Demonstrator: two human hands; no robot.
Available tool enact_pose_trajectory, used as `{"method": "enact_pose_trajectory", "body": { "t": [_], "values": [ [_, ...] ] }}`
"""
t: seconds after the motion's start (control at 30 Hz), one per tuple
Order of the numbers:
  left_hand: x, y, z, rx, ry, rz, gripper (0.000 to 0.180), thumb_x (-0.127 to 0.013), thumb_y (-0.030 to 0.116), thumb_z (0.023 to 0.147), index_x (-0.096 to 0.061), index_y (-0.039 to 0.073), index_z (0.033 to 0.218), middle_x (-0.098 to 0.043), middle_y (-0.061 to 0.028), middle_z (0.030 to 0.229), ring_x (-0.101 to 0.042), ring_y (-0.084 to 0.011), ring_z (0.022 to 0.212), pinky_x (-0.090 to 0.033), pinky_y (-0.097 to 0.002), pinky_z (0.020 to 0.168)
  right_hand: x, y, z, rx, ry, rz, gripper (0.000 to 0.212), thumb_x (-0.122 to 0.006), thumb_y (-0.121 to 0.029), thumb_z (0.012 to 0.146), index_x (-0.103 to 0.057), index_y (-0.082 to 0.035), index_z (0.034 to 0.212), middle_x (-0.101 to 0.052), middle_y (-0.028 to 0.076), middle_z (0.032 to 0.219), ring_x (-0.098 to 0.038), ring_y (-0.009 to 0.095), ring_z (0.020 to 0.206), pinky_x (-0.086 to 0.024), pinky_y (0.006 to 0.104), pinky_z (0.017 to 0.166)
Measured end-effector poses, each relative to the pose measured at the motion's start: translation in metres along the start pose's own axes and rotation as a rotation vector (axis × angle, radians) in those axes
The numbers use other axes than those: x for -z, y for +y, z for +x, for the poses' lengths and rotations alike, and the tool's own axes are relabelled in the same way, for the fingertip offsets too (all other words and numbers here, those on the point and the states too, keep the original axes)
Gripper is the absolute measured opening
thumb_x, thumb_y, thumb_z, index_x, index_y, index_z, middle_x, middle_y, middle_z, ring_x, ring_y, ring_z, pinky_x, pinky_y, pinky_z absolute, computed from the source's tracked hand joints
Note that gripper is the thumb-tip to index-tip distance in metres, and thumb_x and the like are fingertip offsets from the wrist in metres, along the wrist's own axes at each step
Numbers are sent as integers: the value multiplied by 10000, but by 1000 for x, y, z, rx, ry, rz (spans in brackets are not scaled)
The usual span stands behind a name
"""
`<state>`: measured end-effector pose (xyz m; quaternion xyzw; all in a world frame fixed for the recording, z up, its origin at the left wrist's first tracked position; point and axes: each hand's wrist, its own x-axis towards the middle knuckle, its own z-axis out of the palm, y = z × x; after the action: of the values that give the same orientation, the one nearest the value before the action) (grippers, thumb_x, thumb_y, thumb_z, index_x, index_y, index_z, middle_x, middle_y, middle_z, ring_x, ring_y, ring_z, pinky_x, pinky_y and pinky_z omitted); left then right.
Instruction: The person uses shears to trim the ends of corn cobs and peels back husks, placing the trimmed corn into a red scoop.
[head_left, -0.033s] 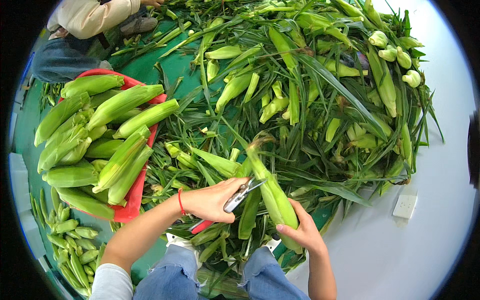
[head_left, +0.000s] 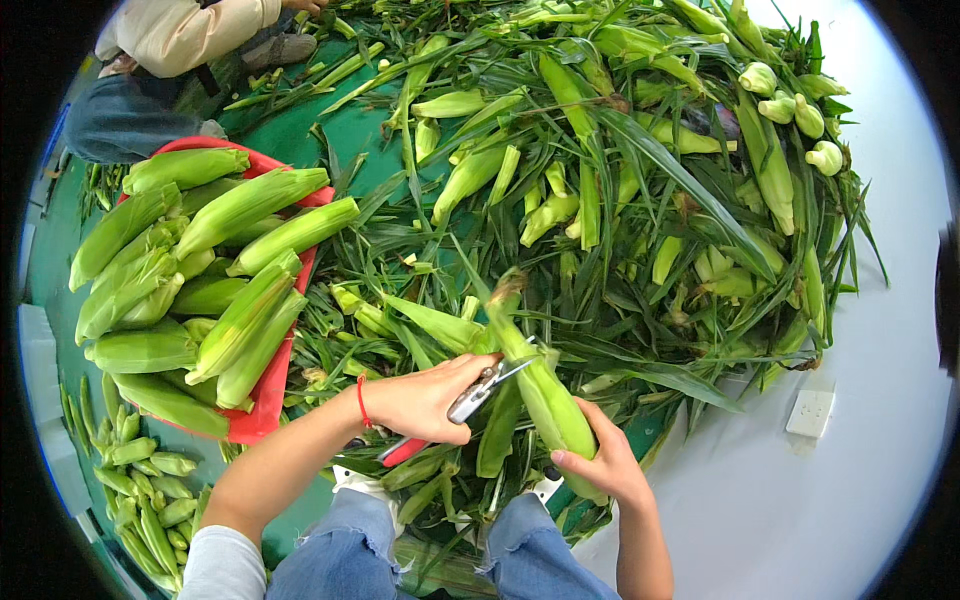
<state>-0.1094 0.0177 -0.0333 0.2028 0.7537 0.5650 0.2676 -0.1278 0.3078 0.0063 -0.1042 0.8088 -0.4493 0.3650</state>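
My left hand point(head_left: 432, 398), a red cord at its wrist, is closed around pruning shears point(head_left: 472, 402) with red-ended handles. Their blades lie across the upper part of a green corn ear point(head_left: 556, 405) in its husk. Above the blades the ear's tip, with brown silk, leans left. The husk looks cut or bent at the blades; how deep the cut goes I cannot tell. My right hand point(head_left: 605, 458) grips the lower end of this ear, thumb on the near side. Leaves and husk scraps lie beneath both hands.
A red tub point(head_left: 268, 400) heaped with husked-on ears point(head_left: 250, 210) stands at left. Small ears point(head_left: 150, 500) lie below it. A large heap of corn and leaves point(head_left: 640, 200) spreads ahead to a pale wall with a socket point(head_left: 810, 413). Another person point(head_left: 180, 60) sits at far left.
The ear's tip has tipped a little to the left above the shears' blades, and a notch shows in the husk there. Both hands have stayed almost where they were.
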Motion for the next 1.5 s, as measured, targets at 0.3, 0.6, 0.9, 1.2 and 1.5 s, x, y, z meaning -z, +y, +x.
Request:
{"method": "enact_pose_trajectory", "body": {
  "t": [0.3, 0.6, 0.9, 1.2, 1.5],
  "values": [
    [-5, -7, -8, 64, 173, 240, 592, -649, 154, 664, -449, 27, 1206, -548, -160, 729, -592, -356, 670, -487, -408, 610, 23, -17, 3, 57, -116, -300, 752, -734, -387, 702, -480, 38, 1266, -548, 181, 1197, -561, 277, 1079, -430, 359, 945],
    [-17, 34, 0, 137, 543, -783, 578, -683, 136, 850, -390, 68, 1345, -574, -14, 970, -563, -86, 833, -476, -239, 710, -5, 2, 6, 113, -45, 114, 779, -747, -435, 698, -463, 20, 1262, -561, 150, 1120, -560, 253, 1040, -433, 355, 907],
    [-13, 42, -5, 287, 570, -1007, 426, -562, -3, 786, -464, 94, 1189, -564, -8, 862, -566, -91, 718, -487, -237, 630, -31, -8, 7, 404, 299, -541, 804, -825, -467, 583, -556, -6, 1184, -603, 161, 1062, -619, 303, 932, -492, 380, 851],
    [-13, 80, -9, 65, 505, -1608, 474, -480, -45, 776, -448, 92, 1229, -597, -69, 960, -613, -166, 822, -538, -324, 713, -60, -26, 28, 53, -246, 639, 701, -793, -28, 679, -463, -21, 1297, -560, 66, 1242, -517, 181, 1163, -394, 342, 1007],
    [-17, 72, -14, 1, 496, -1710, 522, -486, -67, 807, -401, 90, 1298, -594, -82, 976, -620, -196, 894, -512, -377, 844, -69, -10, 35, 22, -362, 834, 791, -792, -65, 703, -371, -31, 1372, -481, 66, 1333, -464, 185, 1228, -366, 356, 1042]
  ]
}}
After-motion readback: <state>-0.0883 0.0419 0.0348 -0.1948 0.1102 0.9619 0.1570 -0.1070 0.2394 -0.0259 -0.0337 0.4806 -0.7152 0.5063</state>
